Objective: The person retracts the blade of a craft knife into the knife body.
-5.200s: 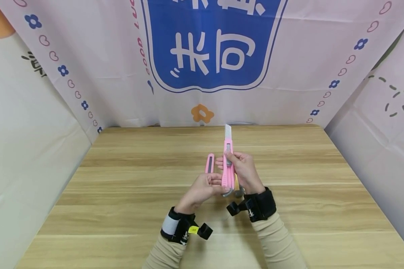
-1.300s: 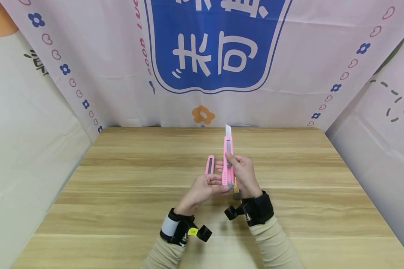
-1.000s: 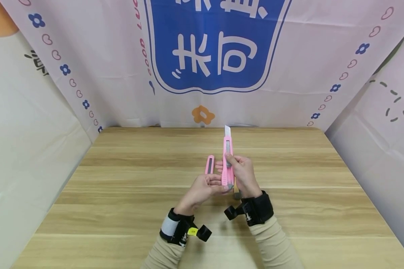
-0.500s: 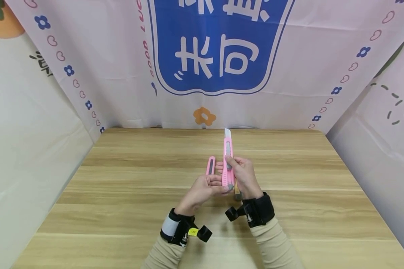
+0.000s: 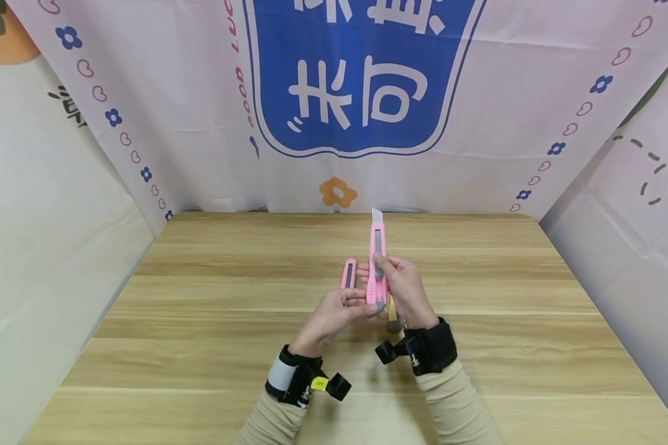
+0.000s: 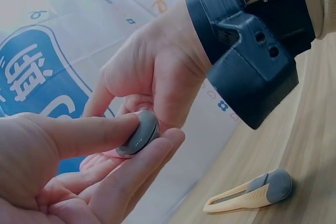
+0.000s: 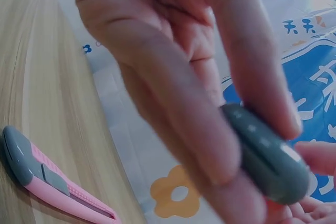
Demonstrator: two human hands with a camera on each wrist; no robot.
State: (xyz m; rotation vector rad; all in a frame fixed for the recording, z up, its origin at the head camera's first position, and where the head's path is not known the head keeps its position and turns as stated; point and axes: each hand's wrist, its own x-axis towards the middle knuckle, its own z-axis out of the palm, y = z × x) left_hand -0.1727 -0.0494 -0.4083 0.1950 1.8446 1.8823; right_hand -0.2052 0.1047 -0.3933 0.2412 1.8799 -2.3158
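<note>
Both my hands hold a pink utility knife [image 5: 376, 247] above the table, its blade sticking out at the far end. My left hand [image 5: 332, 315] pinches the grey butt end [image 6: 140, 136] between thumb and fingers. Further up the handle my right hand [image 5: 406, 287] grips the knife, its thumb on the grey slider. A second pink utility knife [image 5: 348, 272] lies on the table beyond my left hand, partly hidden by it in the head view. Below my right hand lies a yellow utility knife [image 6: 249, 191] with a grey end.
The wood-grain table [image 5: 228, 272] carries the two loose knives near its middle. A printed cloth [image 5: 200, 148] hangs behind its far edge, with more cloth on both sides. Each wrist wears a black strap with a camera.
Compared with about five seconds ago, less blade sticks out of the pink knife. In the last half second the knife has tilted or lifted slightly; both hands keep their hold.
</note>
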